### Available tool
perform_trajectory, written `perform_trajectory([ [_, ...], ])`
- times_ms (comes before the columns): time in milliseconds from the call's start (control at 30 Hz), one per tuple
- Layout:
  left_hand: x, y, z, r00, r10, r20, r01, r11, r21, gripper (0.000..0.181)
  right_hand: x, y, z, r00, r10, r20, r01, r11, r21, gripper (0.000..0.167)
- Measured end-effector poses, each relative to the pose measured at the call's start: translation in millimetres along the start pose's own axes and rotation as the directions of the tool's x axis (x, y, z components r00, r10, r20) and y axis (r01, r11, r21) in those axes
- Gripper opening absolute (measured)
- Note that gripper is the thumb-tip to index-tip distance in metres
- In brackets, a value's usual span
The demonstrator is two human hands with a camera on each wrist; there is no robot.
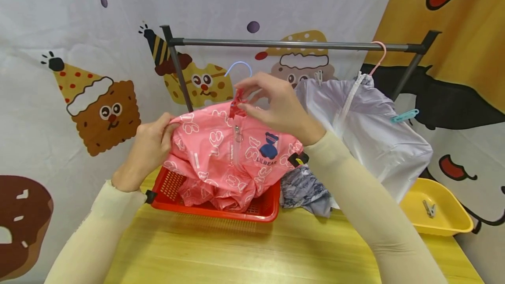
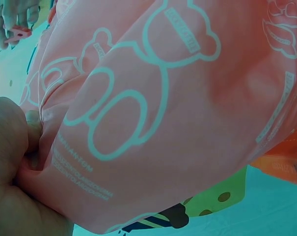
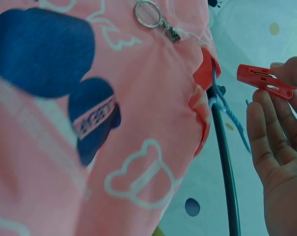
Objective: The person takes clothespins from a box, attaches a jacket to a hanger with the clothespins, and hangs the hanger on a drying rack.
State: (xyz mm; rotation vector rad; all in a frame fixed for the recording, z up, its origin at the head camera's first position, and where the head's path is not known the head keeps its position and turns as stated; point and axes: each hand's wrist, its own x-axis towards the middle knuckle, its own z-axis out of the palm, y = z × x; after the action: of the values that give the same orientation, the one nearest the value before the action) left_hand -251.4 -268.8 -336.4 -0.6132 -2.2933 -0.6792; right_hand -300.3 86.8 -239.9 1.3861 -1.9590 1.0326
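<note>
A pink jacket (image 1: 213, 143) with white bear outlines and a front zipper hangs on a blue hanger (image 1: 239, 63), whose hook shows above the collar. My left hand (image 1: 151, 148) grips the jacket's shoulder at the left; in the left wrist view the thumb and fingers pinch a fold of the cloth (image 2: 123, 113). Above the collar, my right hand (image 1: 276, 102) pinches a red clothespin (image 3: 263, 81) between thumb and fingers. In the right wrist view the clothespin is apart from the jacket, beside its neck opening.
Behind stands a dark metal rail (image 1: 292, 44). From it hangs a pale lilac jacket (image 1: 367, 122) on a pink hanger, with a teal clothespin (image 1: 405, 116) on it. Below are a red basket (image 1: 213, 213), a crumpled grey garment (image 1: 305, 189) and a yellow tray (image 1: 453, 214) holding a clothespin.
</note>
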Motion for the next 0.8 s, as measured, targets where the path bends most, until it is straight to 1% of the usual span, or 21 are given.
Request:
perform_trajectory([
  [133, 0.1, 1.3, 0.1, 1.0, -0.007, 0.007, 0.007, 1.0, -0.002, 0.007, 5.9, -2, 6, 1.0, -0.003, 0.016, 0.003, 1.0, 0.013, 0.038],
  [300, 0.1, 2.8, 0.6, 1.0, -0.013, 0.009, 0.013, 1.0, 0.002, 0.007, 12.4, -5, 13, 0.999, 0.025, 0.047, -0.025, 0.999, 0.02, 0.041],
  [500, 0.0, 3.6, 1.4, 1.0, -0.005, 0.008, 0.006, 1.0, -0.004, 0.007, 19.4, -5, 23, 0.994, 0.064, 0.092, -0.064, 0.998, -0.002, 0.041],
  [633, -0.4, 4.1, 1.5, 1.0, -0.007, 0.005, 0.007, 1.0, -0.004, 0.007, 26.5, -6, 29, 0.991, 0.06, 0.117, -0.06, 0.998, -0.003, 0.041],
  [800, -0.1, 4.7, 0.7, 1.0, -0.01, -0.002, 0.01, 1.0, 0.004, 0.007, 37.4, -10, 36, 0.991, 0.051, 0.127, -0.055, 0.998, 0.028, 0.037],
])
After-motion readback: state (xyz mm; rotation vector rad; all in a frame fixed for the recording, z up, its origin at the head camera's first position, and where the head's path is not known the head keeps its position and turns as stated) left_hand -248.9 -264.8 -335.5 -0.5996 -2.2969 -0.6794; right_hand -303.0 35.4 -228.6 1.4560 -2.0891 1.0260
